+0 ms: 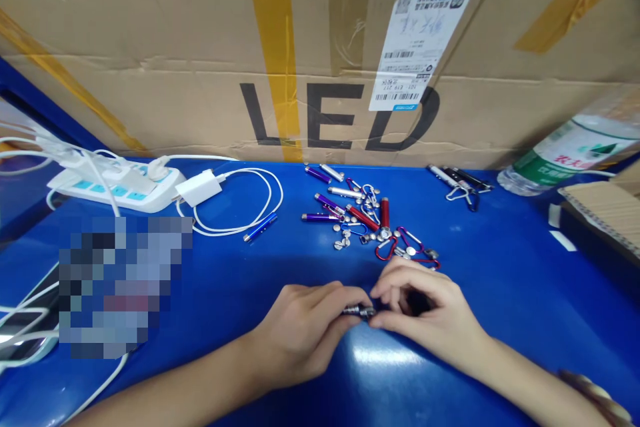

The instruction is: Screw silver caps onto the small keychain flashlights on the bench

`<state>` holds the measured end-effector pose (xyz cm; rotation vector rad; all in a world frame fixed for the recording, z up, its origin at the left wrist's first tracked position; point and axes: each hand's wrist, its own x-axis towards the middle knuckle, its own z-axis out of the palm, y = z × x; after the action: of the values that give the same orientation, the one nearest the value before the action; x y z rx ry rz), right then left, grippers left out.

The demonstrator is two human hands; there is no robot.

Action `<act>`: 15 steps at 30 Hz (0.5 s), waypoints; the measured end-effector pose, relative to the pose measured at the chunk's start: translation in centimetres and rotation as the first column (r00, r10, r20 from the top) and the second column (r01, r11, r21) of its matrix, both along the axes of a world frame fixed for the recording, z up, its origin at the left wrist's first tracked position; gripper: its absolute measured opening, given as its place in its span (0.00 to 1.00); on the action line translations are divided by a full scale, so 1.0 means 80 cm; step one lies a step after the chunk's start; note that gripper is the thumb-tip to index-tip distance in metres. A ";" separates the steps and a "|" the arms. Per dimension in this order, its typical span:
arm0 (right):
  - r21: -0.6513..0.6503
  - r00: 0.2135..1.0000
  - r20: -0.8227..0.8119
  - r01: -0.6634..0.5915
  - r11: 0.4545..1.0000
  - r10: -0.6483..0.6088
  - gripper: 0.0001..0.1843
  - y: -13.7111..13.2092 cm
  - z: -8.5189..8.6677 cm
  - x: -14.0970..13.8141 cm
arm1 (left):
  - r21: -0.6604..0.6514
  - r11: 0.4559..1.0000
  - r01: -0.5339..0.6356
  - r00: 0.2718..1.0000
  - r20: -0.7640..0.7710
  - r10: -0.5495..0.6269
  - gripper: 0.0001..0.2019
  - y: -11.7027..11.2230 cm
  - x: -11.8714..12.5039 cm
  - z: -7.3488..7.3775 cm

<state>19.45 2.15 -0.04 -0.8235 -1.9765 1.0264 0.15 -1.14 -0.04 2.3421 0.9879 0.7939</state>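
Observation:
Above the front of the blue table, my left hand (313,327) is closed round a small dark metal flashlight (361,311). Only its silver and black end shows past the fingers. My right hand (425,303) is curled at that end, thumb and fingertips close together by it. Whether those fingertips pinch a small piece is too small to tell, and a dark patch shows inside the curl. Just beyond my hands lie a red carabiner (387,249), a red flashlight tube (385,213), purple tubes (327,203) and several button cells (339,245).
A large cardboard box (200,67) stands along the back. At left are a white power strip (125,193), a charger (199,188) with cable, and a blue flashlight (260,227). Finished-looking flashlights with clips (453,180), a plastic bottle (565,153) and a carton (605,220) are at right.

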 end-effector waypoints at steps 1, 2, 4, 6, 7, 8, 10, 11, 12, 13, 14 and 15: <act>0.014 1.000 -0.017 0.003 1.000 -0.003 0.09 0.000 0.000 0.000 | 0.000 1.000 0.009 1.000 0.004 -0.009 0.09 0.000 0.000 -0.001; 0.034 0.999 -0.034 0.006 0.999 -0.005 0.09 -0.001 0.001 0.000 | 0.004 1.000 0.014 1.000 0.010 -0.014 0.09 -0.001 0.000 -0.001; 0.082 0.998 -0.063 0.021 0.996 -0.015 0.10 -0.001 0.002 0.000 | 0.016 1.000 0.010 1.000 0.023 -0.010 0.10 -0.001 0.000 -0.003; 0.119 0.997 -0.071 0.045 0.992 -0.037 0.09 -0.002 0.004 0.000 | 0.025 1.000 -0.008 1.000 0.029 0.008 0.10 0.000 0.000 -0.005; 0.134 0.997 -0.074 0.047 0.990 -0.037 0.08 -0.002 0.004 0.000 | 0.022 1.000 -0.016 1.000 0.027 0.015 0.09 0.000 0.000 -0.005; 0.144 0.997 -0.078 0.037 0.989 -0.026 0.08 -0.002 0.005 0.000 | 0.013 1.000 -0.020 1.000 0.024 0.020 0.09 0.000 0.000 -0.005; 0.149 0.996 -0.092 -0.003 0.989 0.017 0.09 -0.002 0.006 0.000 | -0.001 1.000 -0.019 1.000 0.019 0.019 0.09 0.001 0.000 -0.004; 0.149 0.994 -0.103 -0.022 0.989 0.038 0.09 -0.001 0.006 0.000 | -0.001 1.000 -0.015 1.000 0.020 0.015 0.09 0.001 0.000 -0.003; 0.152 0.992 -0.112 -0.036 0.988 0.053 0.10 -0.001 0.006 0.001 | 0.001 1.000 -0.013 1.000 0.019 0.013 0.09 0.002 0.001 -0.002; 0.157 0.991 -0.116 -0.042 0.987 0.061 0.10 -0.001 0.006 0.001 | 0.003 1.000 -0.010 1.000 0.016 0.010 0.09 0.002 0.001 -0.002; 0.164 0.991 -0.116 -0.046 0.985 0.065 0.10 -0.001 0.006 0.002 | 0.006 1.000 -0.007 1.000 0.011 0.007 0.09 0.002 0.001 -0.001; 0.173 0.992 -0.110 -0.048 0.984 0.068 0.10 0.000 0.006 0.002 | 0.007 1.000 -0.003 1.000 0.005 0.003 0.10 0.002 0.002 -0.001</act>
<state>19.63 2.12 0.45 -0.6034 -1.9673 0.9035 0.27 -0.97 -0.08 2.3442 0.9887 0.8049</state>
